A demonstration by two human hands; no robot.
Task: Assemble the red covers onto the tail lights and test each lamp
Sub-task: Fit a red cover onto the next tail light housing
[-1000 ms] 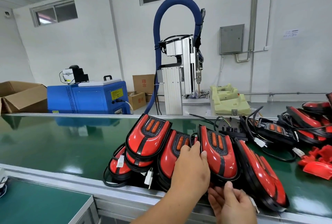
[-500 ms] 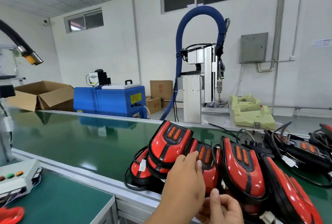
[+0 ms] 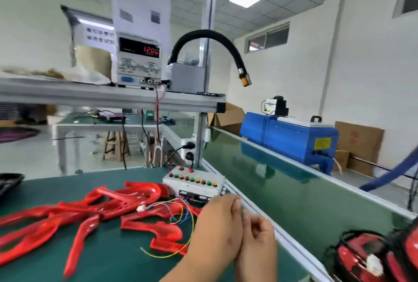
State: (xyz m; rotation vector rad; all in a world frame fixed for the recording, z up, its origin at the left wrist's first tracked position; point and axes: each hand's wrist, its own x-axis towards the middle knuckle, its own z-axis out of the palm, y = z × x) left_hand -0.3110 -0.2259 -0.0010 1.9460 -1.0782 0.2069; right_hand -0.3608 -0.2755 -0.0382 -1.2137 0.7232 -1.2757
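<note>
Several loose red covers (image 3: pixel 126 202) lie spread over the green bench mat at lower left. Beside them a bundle of thin coloured wires with a white connector (image 3: pixel 141 208) leads toward a white test box (image 3: pixel 194 183) with rows of coloured buttons. Two assembled red and black tail lights (image 3: pixel 362 257) lie on the conveyor belt at bottom right. My left hand (image 3: pixel 216 231) hovers over the bench edge with its fingers fairly straight, holding nothing. My right hand (image 3: pixel 256 247) is close against it, fingers loosely curled and empty. Motion blur softens both hands.
A power supply (image 3: pixel 139 64) reading 12.00 stands on the shelf above the bench, next to a black flexible hose (image 3: pixel 235 55). The green conveyor belt (image 3: pixel 271 182) runs to the right, with a blue machine (image 3: pixel 287 139) and cardboard boxes behind it.
The view has swung left from the tail lights on the conveyor to the bench with the covers. Both hands have left the tail lights and are empty.
</note>
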